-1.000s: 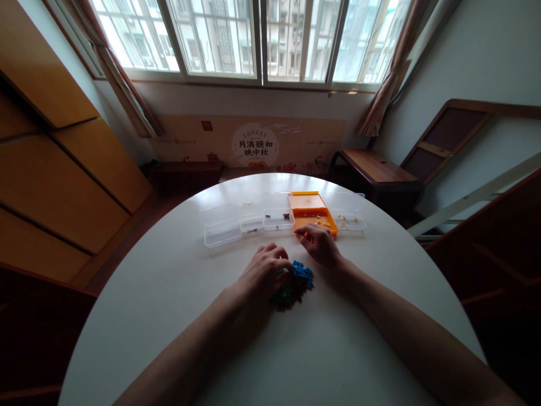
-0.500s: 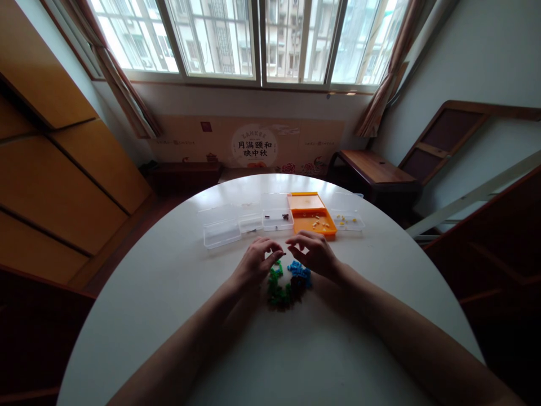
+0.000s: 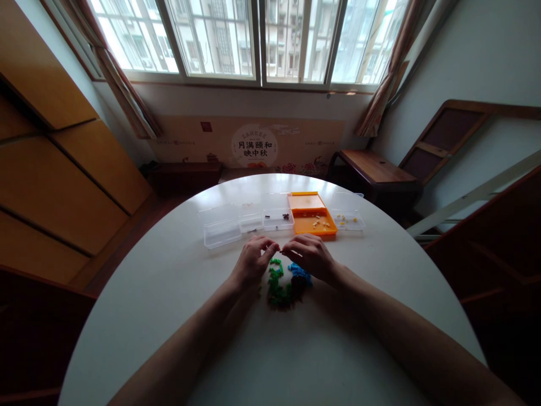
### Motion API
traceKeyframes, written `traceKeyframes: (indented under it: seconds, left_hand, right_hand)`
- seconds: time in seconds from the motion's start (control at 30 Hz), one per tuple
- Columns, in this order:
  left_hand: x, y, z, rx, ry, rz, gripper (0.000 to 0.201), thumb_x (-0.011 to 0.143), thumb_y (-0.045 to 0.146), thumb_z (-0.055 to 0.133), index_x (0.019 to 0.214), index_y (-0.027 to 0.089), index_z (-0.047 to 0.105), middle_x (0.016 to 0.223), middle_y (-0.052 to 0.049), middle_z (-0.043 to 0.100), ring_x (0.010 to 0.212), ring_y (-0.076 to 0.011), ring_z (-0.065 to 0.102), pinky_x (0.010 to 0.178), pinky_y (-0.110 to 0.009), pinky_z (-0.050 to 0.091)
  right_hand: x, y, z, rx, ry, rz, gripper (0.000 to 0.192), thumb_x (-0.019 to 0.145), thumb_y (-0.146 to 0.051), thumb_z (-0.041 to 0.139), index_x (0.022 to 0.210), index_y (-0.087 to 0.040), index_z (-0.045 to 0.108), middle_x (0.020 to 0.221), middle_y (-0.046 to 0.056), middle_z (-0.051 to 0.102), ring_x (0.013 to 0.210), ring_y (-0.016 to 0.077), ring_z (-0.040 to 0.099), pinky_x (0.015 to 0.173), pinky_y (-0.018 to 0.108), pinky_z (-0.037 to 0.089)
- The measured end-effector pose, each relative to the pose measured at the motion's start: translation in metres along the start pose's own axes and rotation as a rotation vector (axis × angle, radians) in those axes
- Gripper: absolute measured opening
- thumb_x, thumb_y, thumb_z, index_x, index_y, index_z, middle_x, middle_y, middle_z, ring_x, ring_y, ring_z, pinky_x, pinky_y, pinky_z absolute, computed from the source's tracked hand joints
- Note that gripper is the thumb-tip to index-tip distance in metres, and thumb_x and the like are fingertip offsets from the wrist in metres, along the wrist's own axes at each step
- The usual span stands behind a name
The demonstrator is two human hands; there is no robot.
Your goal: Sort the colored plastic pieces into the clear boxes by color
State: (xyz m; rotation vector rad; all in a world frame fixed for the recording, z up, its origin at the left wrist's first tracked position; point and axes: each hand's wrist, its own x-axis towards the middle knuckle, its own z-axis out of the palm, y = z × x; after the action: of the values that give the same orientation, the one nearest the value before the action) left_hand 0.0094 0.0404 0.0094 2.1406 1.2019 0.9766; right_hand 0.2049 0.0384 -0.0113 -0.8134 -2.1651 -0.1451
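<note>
Green and blue pieces [image 3: 284, 283] uncovered, left hand [image 3: 250, 261] and right hand [image 3: 310, 256] now pinching together

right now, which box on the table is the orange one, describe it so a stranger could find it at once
On the round white table, a row of small open boxes lies along the far side, beyond the left hand and right hand. The orange box is second from the right end of that row. It is the only coloured box; its neighbours, like the clear box beside it, are see-through.

Green bricks [image 3: 276, 288], blue bricks [image 3: 299, 273], orange box [image 3: 313, 226].
</note>
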Motion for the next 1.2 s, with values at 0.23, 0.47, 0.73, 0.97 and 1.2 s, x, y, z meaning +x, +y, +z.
traceKeyframes:
  seconds: [0.23, 0.47, 0.73, 0.97, 1.2]
  left_hand:
    - [0.000, 0.000, -0.001, 0.012, 0.068, -0.028, 0.028, 0.089, 0.034, 0.050, 0.081, 0.017, 0.069, 0.080, -0.005, 0.064, 0.080, -0.0183, 0.057, 0.073, -0.030, 0.045]
    - [-0.003, 0.003, 0.000, 0.057, 0.051, 0.008, 0.025, 0.089, 0.034, 0.052, 0.081, 0.018, 0.070, 0.083, -0.005, 0.065, 0.087, -0.0200, 0.057, 0.079, -0.032, 0.044]
    - [-0.004, 0.001, 0.001, 0.100, 0.066, 0.034, 0.025, 0.089, 0.032, 0.052, 0.078, 0.018, 0.069, 0.082, -0.004, 0.065, 0.085, -0.0193, 0.057, 0.080, -0.032, 0.044]
    - [-0.006, 0.005, 0.000, 0.088, -0.016, 0.116, 0.010, 0.083, 0.023, 0.058, 0.081, 0.019, 0.067, 0.083, -0.004, 0.064, 0.086, -0.0193, 0.054, 0.080, -0.034, 0.044]
    - [-0.011, 0.015, 0.003, 0.108, -0.306, 0.313, 0.016, 0.072, 0.010, 0.063, 0.080, 0.022, 0.068, 0.088, -0.002, 0.064, 0.087, -0.0181, 0.052, 0.086, -0.033, 0.042]
  right_hand:
    - [0.009, 0.004, -0.002, -0.042, 0.062, 0.123, 0.020, 0.091, -0.027, 0.053, 0.078, -0.019, 0.066, 0.070, 0.002, 0.063, 0.062, 0.0118, 0.055, 0.063, 0.023, 0.040]
    - [0.034, 0.023, 0.003, 0.005, 0.170, 0.409, 0.014, 0.087, -0.026, 0.057, 0.084, -0.018, 0.068, 0.078, 0.003, 0.067, 0.060, 0.0122, 0.056, 0.063, 0.024, 0.044]
    - [0.055, 0.046, 0.012, -0.008, 0.175, 0.555, 0.015, 0.084, -0.029, 0.059, 0.080, -0.019, 0.069, 0.079, 0.004, 0.069, 0.069, 0.0173, 0.061, 0.067, 0.028, 0.045]
    - [0.026, 0.038, 0.000, 0.023, 0.172, 0.521, 0.013, 0.084, -0.026, 0.059, 0.079, -0.019, 0.068, 0.074, 0.002, 0.066, 0.059, 0.0133, 0.055, 0.062, 0.025, 0.043]
    - [0.004, 0.033, -0.009, 0.009, 0.168, 0.517, 0.014, 0.085, -0.025, 0.058, 0.077, -0.018, 0.067, 0.072, 0.001, 0.063, 0.057, 0.0117, 0.052, 0.061, 0.025, 0.042]
